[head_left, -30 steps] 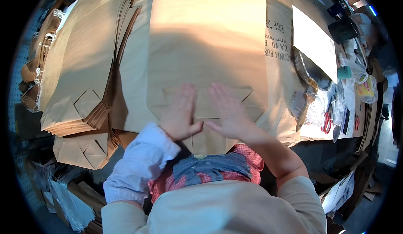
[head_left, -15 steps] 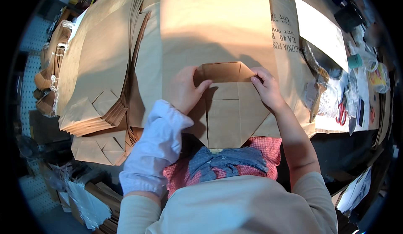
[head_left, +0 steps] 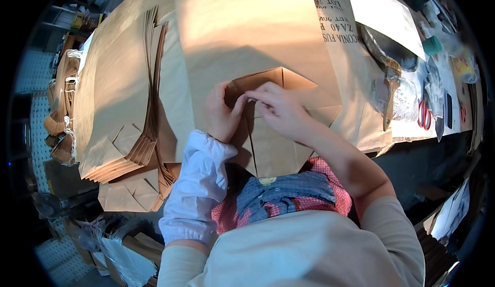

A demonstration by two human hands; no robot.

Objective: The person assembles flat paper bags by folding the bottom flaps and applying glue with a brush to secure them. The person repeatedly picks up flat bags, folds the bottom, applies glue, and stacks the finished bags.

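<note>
- One brown paper bag (head_left: 252, 57), plain, matt and flat along most of its length, has sharp creases at its near end; lamplight brightens its far part and shadow covers the middle.
- Its near end is partly unfolded, with a raised rim, a slanted corner on the right and a flap reaching toward the person's waist.
- The long axis runs away from the person, leaning slightly left; the creased end points at the body.
- It lies mid-desk (head_left: 111, 37), the flap at the front edge.
- Left hand (head_left: 223, 113): fingers closed on the rim's left side.
- Right hand (head_left: 281, 109): fingers bent, tips meeting the left thumb; whether they grip paper, I cannot tell.
- Left: stacked bags (head_left: 121, 96). Right: a brush (head_left: 392, 88) and red-handled scissors (head_left: 424, 116).
</note>
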